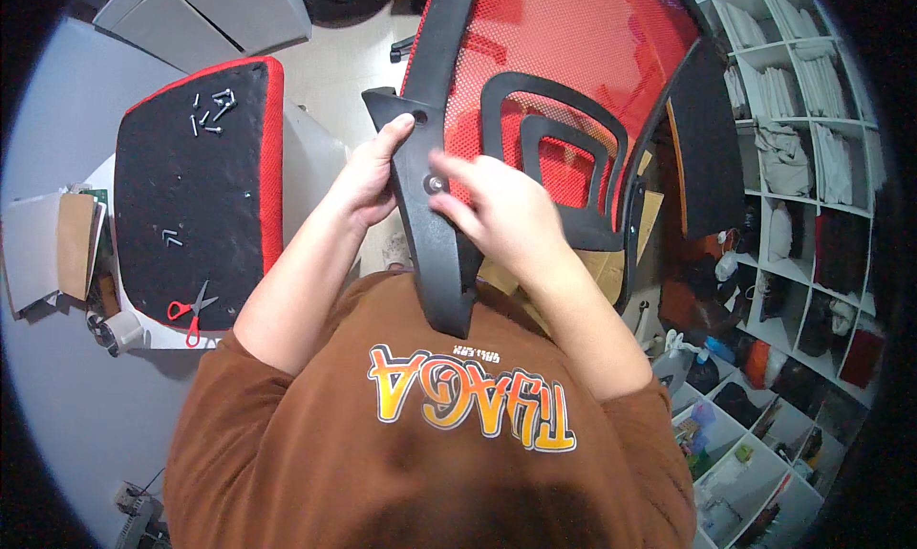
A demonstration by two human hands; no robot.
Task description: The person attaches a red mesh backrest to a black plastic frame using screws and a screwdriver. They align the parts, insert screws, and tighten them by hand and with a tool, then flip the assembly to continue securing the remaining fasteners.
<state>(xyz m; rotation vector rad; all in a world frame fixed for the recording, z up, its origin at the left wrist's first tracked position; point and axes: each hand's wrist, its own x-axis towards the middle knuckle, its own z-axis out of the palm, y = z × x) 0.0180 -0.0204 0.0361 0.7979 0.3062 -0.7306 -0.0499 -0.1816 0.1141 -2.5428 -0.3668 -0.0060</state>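
A black plastic chair arm (426,234) lies in front of me against the frame of a red mesh chair backrest (535,33). My left hand (368,178) grips its left edge, thumb on top beside a bolt hole (419,118) and fingers hidden underneath. In a lower hole sits a bolt (437,184), its round head showing. My right hand (506,200) is around that bolt, forefinger above and thumb below, with a gap between them. The forefinger is smeared by motion. A black lumbar support (504,129) spans the mesh beyond my right hand.
At left, a red-edged chair seat (191,205) rests underside up on a white table. Several loose bolts (214,109), hex keys (171,237) and red-handled scissors (194,310) lie on it. White shelving (807,119) lines the right side; cardboard (602,272) is beneath the backrest.
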